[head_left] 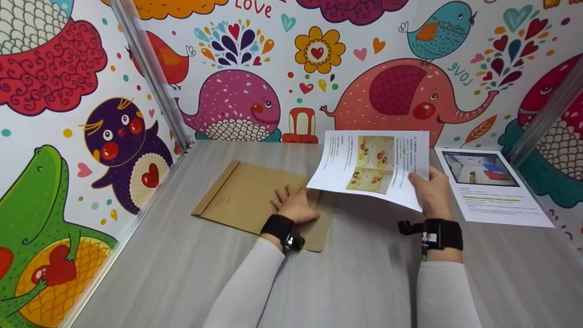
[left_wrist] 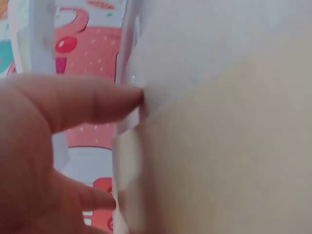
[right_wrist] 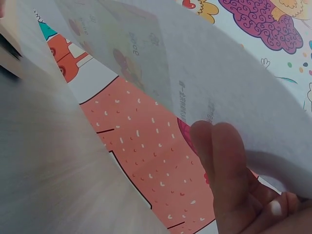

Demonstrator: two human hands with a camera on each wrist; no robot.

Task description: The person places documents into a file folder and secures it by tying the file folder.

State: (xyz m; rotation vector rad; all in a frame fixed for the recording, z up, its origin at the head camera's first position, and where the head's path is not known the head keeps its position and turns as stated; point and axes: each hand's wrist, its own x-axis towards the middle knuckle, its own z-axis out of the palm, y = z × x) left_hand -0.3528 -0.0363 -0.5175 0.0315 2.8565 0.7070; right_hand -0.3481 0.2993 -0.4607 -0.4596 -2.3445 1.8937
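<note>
Cartoon-printed walls (head_left: 273, 59) with two metal posts, left (head_left: 157, 73) and right (head_left: 553, 109), stand round your grey table (head_left: 364, 278). On it, left of centre, lies one brown envelope (head_left: 246, 191), and your left hand (head_left: 294, 205) rests on it with the fingers apart. From the left wrist view you get a closer look: your thumb (left_wrist: 97, 100) is straight, its tip at the envelope's edge, with a second finger below; whether the thumb tip presses, you cannot tell.

Your right hand (head_left: 430, 189) pinches one printed sheet (head_left: 373, 164) by its lower right corner, holding it tilted above the table, with its near left corner in front of the envelope. Seen from the head, your thumb is on the printed face, which carries one block of coloured pictures among lines of text. What the right wrist view adds is the back: print shows faintly through, and two fingers (right_wrist: 226, 151) lie together against the paper.

Counting up in the head view, you have two sheets, the other (head_left: 494, 187) flat at the far right; one thin white loop (head_left: 339, 216) just beside the envelope; and two black wrist straps, left (head_left: 278, 228) and right (head_left: 446, 233), above two pale sleeves, left (head_left: 248, 287) and right (head_left: 446, 296).
</note>
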